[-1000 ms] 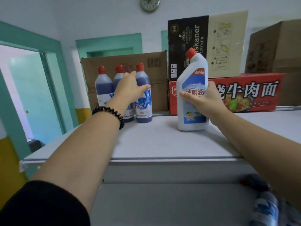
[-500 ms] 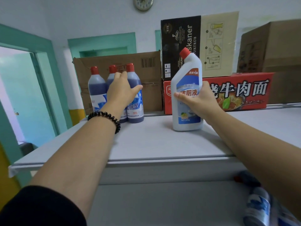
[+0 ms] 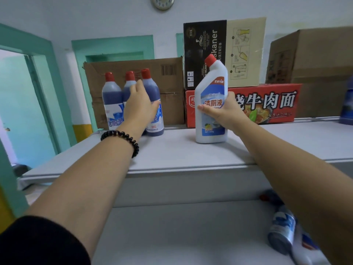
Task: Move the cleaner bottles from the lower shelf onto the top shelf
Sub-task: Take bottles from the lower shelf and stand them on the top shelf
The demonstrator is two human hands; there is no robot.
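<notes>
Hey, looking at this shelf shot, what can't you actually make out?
- Middle blue bottle: head view, label hidden by left hand.
- Bottles on the lower shelf: blurred, partly behind right forearm; count unclear.
- Blue object: cut by right edge.
- White bottle: small label print unreadable.

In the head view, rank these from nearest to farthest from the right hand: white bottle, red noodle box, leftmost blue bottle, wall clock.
1. white bottle, gripped by the right hand.
2. red noodle box, just behind it.
3. leftmost blue bottle, far left on the shelf.
4. wall clock, high on the wall.
</notes>
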